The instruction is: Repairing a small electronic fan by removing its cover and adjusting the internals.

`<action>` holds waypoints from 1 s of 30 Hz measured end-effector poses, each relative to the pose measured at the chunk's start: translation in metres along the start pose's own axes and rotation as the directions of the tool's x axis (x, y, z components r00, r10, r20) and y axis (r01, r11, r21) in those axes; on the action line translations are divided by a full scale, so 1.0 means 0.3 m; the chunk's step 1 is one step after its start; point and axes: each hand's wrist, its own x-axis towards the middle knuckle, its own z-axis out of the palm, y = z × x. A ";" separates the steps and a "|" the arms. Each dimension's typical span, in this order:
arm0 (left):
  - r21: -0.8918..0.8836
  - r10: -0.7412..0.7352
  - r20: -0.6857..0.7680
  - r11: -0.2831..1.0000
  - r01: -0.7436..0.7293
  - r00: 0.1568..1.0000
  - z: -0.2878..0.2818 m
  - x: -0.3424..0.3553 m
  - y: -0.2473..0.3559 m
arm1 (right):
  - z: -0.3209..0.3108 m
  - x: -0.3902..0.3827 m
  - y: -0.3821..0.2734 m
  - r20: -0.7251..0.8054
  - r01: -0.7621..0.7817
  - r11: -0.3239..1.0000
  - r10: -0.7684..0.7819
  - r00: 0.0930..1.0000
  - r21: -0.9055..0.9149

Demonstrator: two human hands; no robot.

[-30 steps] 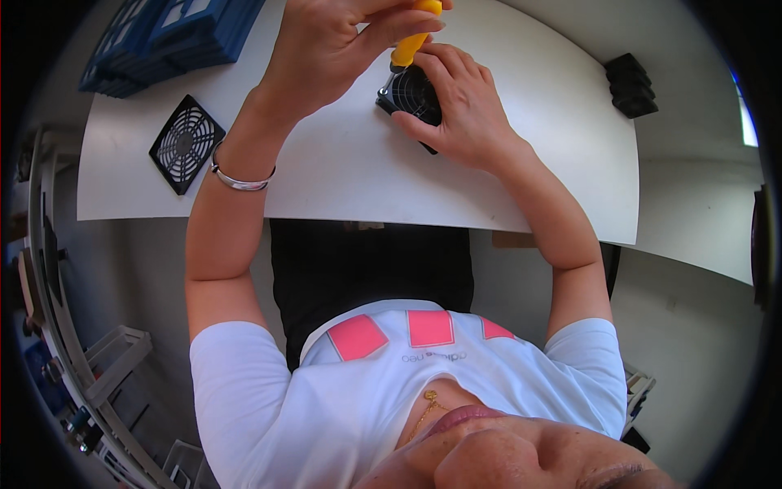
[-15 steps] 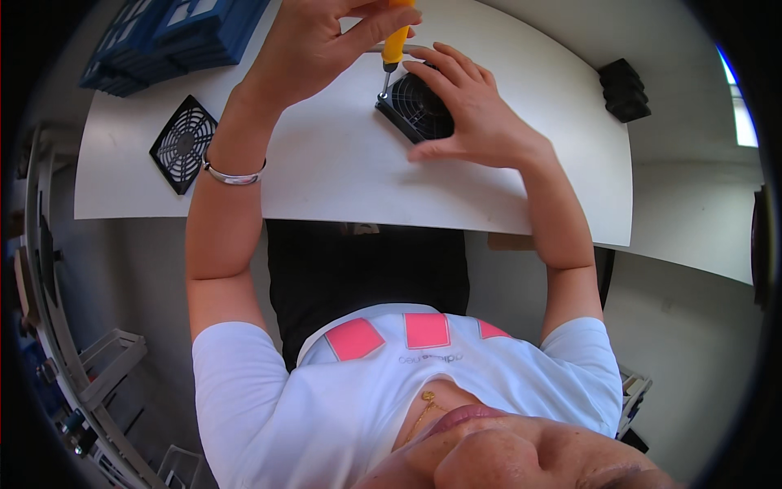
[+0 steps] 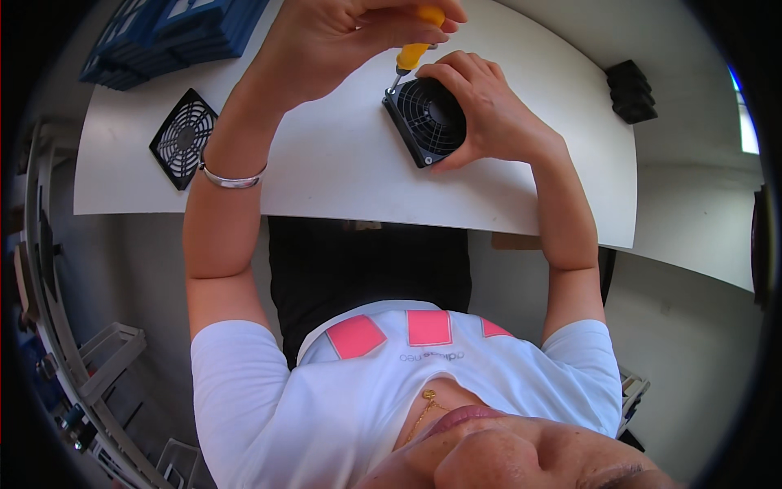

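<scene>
My left hand [image 3: 350, 37] is closed around a yellow-handled screwdriver [image 3: 411, 55], its metal shaft pointing down at the upper-left corner of a black square fan [image 3: 433, 114] with a grille on top. My right hand [image 3: 497, 114] grips the fan's right side, fingers over the far edge and thumb at the near corner, beside a silver screw head [image 3: 428, 160]. A separate black slotted grille [image 3: 181, 134] lies on the white table to the left, partly behind my left wrist.
Blue plastic bins [image 3: 175, 33] stand at the back left of the white table [image 3: 318, 187]. Several stacked black parts [image 3: 631, 91] sit at the far right edge. A metal rack with shelves and trays [image 3: 110, 367] is off the table to the left.
The fan has moved a little right and toward me, uncovering more of it. My right hand moved with it, its thumb lifting then resting lower on the frame. The screwdriver is still at that corner.
</scene>
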 end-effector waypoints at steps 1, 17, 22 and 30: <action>0.002 -0.003 0.000 1.000 0.003 1.000 0.004 0.001 0.008 | 0.004 -0.001 -0.004 -0.054 0.030 0.999 -0.031 0.998 -0.017; 0.629 0.313 -0.183 0.766 -0.133 0.932 0.068 0.000 -0.023 | 0.067 0.015 -0.081 -0.153 -0.199 0.976 0.184 0.971 -0.092; 0.421 0.294 -0.161 0.884 -0.204 0.942 0.036 0.015 -0.043 | 0.063 0.012 -0.089 -0.115 -0.260 0.962 0.251 0.961 -0.077; 0.209 -0.012 -0.201 0.976 0.054 0.980 0.046 0.009 0.009 | 0.058 0.015 -0.094 -0.117 -0.256 0.963 0.246 0.962 -0.082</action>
